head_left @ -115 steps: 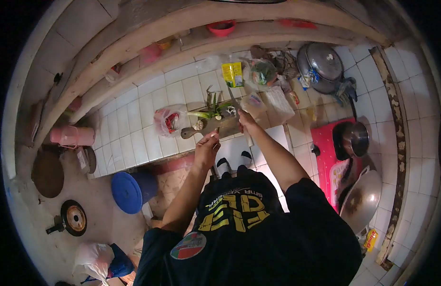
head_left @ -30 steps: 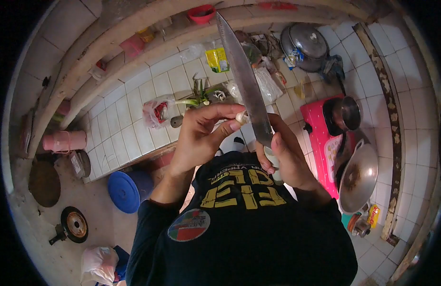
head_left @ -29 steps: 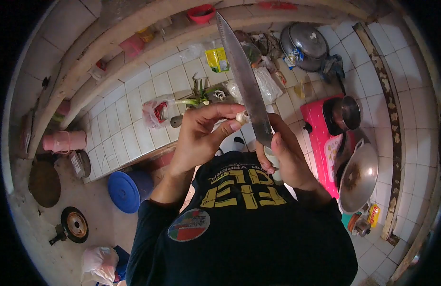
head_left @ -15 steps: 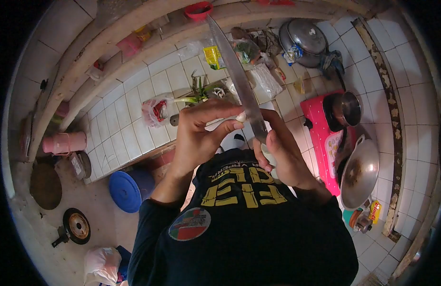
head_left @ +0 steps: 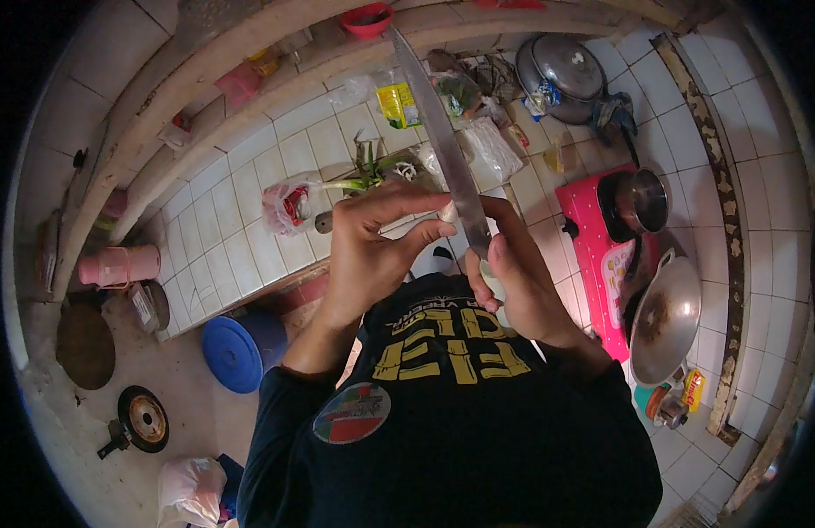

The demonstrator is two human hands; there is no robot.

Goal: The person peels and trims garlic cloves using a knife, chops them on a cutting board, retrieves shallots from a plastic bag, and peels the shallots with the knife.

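A small garlic clove [head_left: 447, 212] is pinched between the thumb and index finger of my left hand [head_left: 377, 242]. My right hand [head_left: 520, 286] grips a large knife [head_left: 443, 136] by its pale handle, blade pointing up and to the left. The lower blade is right beside the clove. Behind my hands, green onion stalks [head_left: 350, 184] lie on a cutting board, largely hidden, whose handle [head_left: 323, 222] shows left of them. A plastic bag with red chilies [head_left: 290, 208] sits to the left.
A pink stove [head_left: 592, 255] with a small pot [head_left: 642, 201] is at right, beside a wok [head_left: 666, 322]. A lidded pot [head_left: 561, 77] stands at the back right. A yellow packet [head_left: 398, 106] lies on the tiled counter. At lower left is a blue bucket [head_left: 233, 354].
Since the earliest frame, both hands have risen closer to the camera with the knife and clove. Over the last second, the blade has shifted slightly left and stays close to the clove.
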